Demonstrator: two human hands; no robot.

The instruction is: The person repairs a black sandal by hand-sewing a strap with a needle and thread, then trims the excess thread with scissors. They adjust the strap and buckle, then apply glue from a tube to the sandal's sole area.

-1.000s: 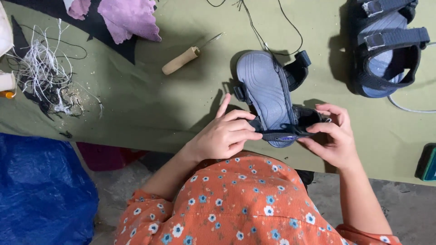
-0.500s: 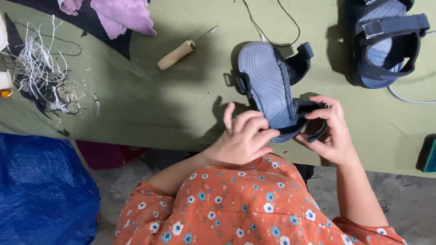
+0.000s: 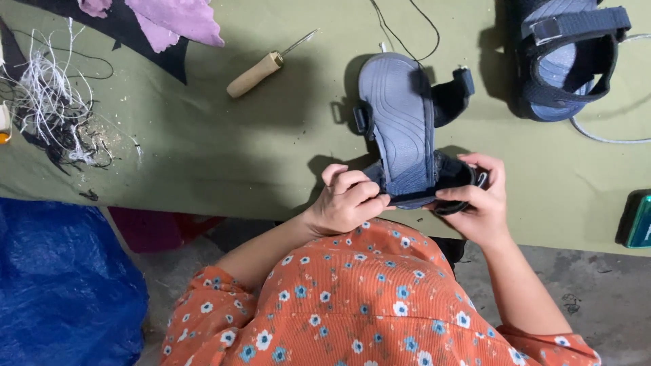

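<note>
A dark blue sandal [image 3: 400,115] lies sole-up on the olive table cloth [image 3: 203,156], its black straps hanging off both sides. My left hand [image 3: 349,200] pinches the heel end of the sandal from the left. My right hand [image 3: 478,200] grips the black heel strap on the right side. Both hands sit at the near edge of the table, just above my orange flowered top.
A second blue sandal [image 3: 566,57] sits upright at the far right. An awl with a wooden handle [image 3: 261,68] lies left of the held sandal. White thread scraps [image 3: 47,102], purple cloth [image 3: 173,20], a thin black cord [image 3: 407,30], a green box [image 3: 637,220] and blue plastic sheeting [image 3: 61,285] surround the area.
My left hand's fingers have curled down onto the sandal's heel end, and my right hand has shifted slightly along the strap. The sandal stays sole-up.
</note>
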